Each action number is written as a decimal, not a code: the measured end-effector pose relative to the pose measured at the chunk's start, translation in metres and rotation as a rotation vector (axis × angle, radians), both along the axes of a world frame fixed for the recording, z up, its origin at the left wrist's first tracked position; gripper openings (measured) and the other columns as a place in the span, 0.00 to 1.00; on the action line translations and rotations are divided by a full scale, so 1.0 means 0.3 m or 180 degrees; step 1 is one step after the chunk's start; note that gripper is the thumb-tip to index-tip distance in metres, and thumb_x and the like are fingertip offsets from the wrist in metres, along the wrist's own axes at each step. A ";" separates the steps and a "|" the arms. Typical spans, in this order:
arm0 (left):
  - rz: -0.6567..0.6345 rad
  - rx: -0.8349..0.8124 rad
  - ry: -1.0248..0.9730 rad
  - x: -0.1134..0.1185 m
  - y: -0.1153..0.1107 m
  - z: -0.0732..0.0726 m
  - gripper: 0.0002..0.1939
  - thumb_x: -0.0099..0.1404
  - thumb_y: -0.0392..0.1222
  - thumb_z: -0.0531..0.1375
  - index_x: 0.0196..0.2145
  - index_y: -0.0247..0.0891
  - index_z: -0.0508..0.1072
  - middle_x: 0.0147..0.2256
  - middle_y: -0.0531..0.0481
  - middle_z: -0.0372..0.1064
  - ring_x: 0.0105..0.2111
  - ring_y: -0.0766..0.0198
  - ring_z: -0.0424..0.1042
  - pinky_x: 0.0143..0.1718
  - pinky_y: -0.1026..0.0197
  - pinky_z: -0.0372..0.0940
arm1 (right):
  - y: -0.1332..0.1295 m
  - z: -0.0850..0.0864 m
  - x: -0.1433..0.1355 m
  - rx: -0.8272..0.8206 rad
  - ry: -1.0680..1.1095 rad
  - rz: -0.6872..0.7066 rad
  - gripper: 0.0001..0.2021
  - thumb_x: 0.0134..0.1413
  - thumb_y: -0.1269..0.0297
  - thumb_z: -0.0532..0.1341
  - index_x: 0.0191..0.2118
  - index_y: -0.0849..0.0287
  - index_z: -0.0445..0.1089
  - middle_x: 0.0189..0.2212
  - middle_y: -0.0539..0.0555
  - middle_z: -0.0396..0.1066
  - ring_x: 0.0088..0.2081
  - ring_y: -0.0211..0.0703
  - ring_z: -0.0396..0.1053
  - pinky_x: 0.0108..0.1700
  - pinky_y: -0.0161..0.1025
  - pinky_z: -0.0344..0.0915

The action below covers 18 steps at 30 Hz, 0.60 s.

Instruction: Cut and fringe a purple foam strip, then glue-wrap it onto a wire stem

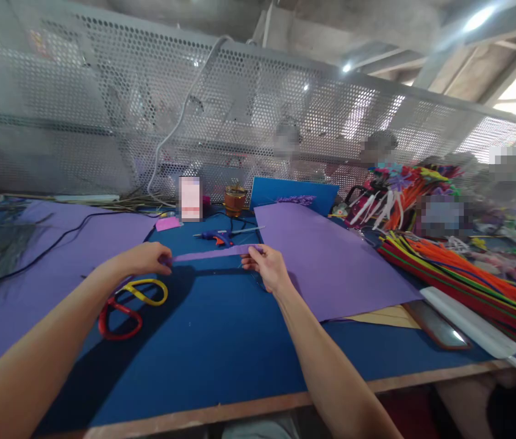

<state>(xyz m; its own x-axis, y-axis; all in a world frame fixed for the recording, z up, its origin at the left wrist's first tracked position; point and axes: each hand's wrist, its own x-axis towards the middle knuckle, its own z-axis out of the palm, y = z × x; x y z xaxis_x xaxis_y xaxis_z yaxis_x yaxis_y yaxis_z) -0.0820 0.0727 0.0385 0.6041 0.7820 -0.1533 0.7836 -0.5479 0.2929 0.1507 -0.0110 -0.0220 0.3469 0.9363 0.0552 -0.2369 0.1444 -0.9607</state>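
A narrow purple paper strip (212, 253) is stretched level above the blue tabletop, its shadow falling below it. My left hand (150, 258) pinches the strip's left end, fingers curled closed. At the other end, my right hand (267, 266) grips the strip between thumb and fingers. Just under my left wrist lie scissors with one red and one yellow handle (148, 292), their blades partly hidden by my forearm. Behind the strip rests a blue glue gun (219, 236) with an orange trigger and a glue stick in its back.
Large purple sheets lie at right (331, 262) and left (70, 238). A glass of amber liquid (235, 201) stands near the perforated metal screen (240, 110). Colourful pipe cleaners (468, 262), a phone (445, 332) and a white corded bar (471, 323) occupy the right. A black cord (79, 227) crosses the left sheet.
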 end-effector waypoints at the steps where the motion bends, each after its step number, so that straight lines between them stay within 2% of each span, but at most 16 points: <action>1: 0.0088 0.0179 0.0020 -0.009 0.008 -0.008 0.05 0.41 0.43 0.59 0.19 0.41 0.70 0.20 0.53 0.67 0.24 0.61 0.65 0.25 0.64 0.54 | 0.001 -0.005 0.005 -0.0003 -0.0011 0.0020 0.08 0.39 0.64 0.64 0.24 0.63 0.67 0.18 0.49 0.69 0.19 0.32 0.66 0.23 0.32 0.66; 5: 0.0588 0.0879 0.0483 -0.050 0.026 -0.010 0.06 0.49 0.44 0.56 0.23 0.41 0.71 0.25 0.44 0.71 0.29 0.52 0.69 0.27 0.58 0.56 | 0.001 -0.017 0.017 -0.0098 -0.0070 0.0001 0.08 0.40 0.62 0.62 0.24 0.64 0.67 0.19 0.50 0.69 0.18 0.32 0.66 0.23 0.32 0.65; 8: 0.0920 0.1059 0.0821 -0.063 0.006 -0.013 0.09 0.50 0.43 0.57 0.30 0.39 0.73 0.33 0.37 0.71 0.36 0.43 0.69 0.33 0.51 0.59 | -0.001 -0.023 0.017 -0.0121 -0.0098 -0.0002 0.09 0.40 0.63 0.63 0.26 0.63 0.66 0.20 0.50 0.70 0.18 0.32 0.65 0.22 0.32 0.65; 10: 0.0921 0.1269 0.0809 -0.043 -0.032 -0.023 0.15 0.46 0.42 0.61 0.34 0.37 0.73 0.40 0.32 0.68 0.43 0.36 0.64 0.37 0.44 0.58 | -0.004 -0.023 0.013 -0.0132 -0.0136 0.0017 0.09 0.39 0.63 0.63 0.26 0.63 0.66 0.20 0.50 0.69 0.19 0.32 0.65 0.23 0.32 0.65; 12: 0.0650 0.1532 0.0218 0.007 -0.090 -0.042 0.19 0.47 0.43 0.61 0.38 0.36 0.72 0.47 0.31 0.64 0.48 0.35 0.58 0.41 0.39 0.55 | -0.009 -0.018 0.006 -0.0129 -0.0152 0.0074 0.09 0.39 0.63 0.63 0.26 0.63 0.66 0.20 0.49 0.68 0.20 0.32 0.66 0.24 0.32 0.65; 13: 0.0544 0.1374 -0.0200 0.043 -0.124 -0.055 0.18 0.47 0.44 0.61 0.37 0.36 0.72 0.46 0.33 0.65 0.48 0.38 0.59 0.42 0.41 0.55 | -0.013 -0.015 0.001 -0.0119 -0.0143 0.0108 0.09 0.39 0.63 0.63 0.26 0.63 0.66 0.20 0.49 0.68 0.21 0.33 0.66 0.24 0.32 0.65; 14: 0.0356 0.0905 -0.0623 0.083 -0.158 -0.072 0.14 0.49 0.46 0.60 0.34 0.37 0.73 0.42 0.36 0.68 0.45 0.43 0.63 0.42 0.45 0.57 | -0.017 -0.011 -0.005 -0.0113 -0.0118 0.0146 0.10 0.38 0.62 0.63 0.26 0.63 0.66 0.20 0.48 0.68 0.22 0.33 0.67 0.24 0.32 0.65; 15: 0.0227 0.0235 -0.1015 0.125 -0.191 -0.091 0.12 0.52 0.48 0.58 0.31 0.37 0.73 0.36 0.39 0.70 0.39 0.49 0.66 0.41 0.49 0.59 | -0.022 -0.006 -0.011 -0.0115 -0.0076 0.0187 0.10 0.37 0.62 0.63 0.27 0.63 0.67 0.20 0.48 0.67 0.22 0.34 0.67 0.25 0.32 0.65; 16: 0.0080 -0.0660 -0.1347 0.167 -0.219 -0.113 0.13 0.53 0.50 0.57 0.28 0.38 0.72 0.31 0.42 0.71 0.33 0.55 0.68 0.37 0.52 0.61 | -0.027 -0.001 -0.018 -0.0126 -0.0021 0.0223 0.11 0.36 0.61 0.64 0.27 0.63 0.67 0.20 0.47 0.67 0.23 0.34 0.67 0.24 0.32 0.65; 17: 0.0081 -0.1569 -0.1733 0.206 -0.241 -0.135 0.14 0.53 0.51 0.57 0.27 0.37 0.72 0.28 0.45 0.70 0.28 0.59 0.68 0.32 0.56 0.62 | -0.033 0.003 -0.024 -0.0138 0.0032 0.0264 0.11 0.35 0.61 0.64 0.27 0.62 0.67 0.20 0.47 0.66 0.23 0.34 0.67 0.24 0.32 0.64; 18: 0.0274 -0.2284 -0.2230 0.240 -0.256 -0.157 0.15 0.51 0.53 0.58 0.26 0.37 0.71 0.26 0.47 0.69 0.25 0.63 0.67 0.29 0.59 0.62 | -0.039 0.006 -0.029 -0.0150 0.0079 0.0308 0.12 0.35 0.60 0.64 0.26 0.62 0.68 0.20 0.47 0.66 0.24 0.34 0.67 0.24 0.31 0.64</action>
<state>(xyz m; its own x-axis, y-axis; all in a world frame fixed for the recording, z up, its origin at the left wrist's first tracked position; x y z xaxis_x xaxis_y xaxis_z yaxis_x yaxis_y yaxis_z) -0.0098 -0.0040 -0.0087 0.6845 0.6894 -0.2371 0.3370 -0.0108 0.9415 0.1420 -0.0226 -0.0201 0.2554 0.9668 0.0027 -0.2713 0.0743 -0.9596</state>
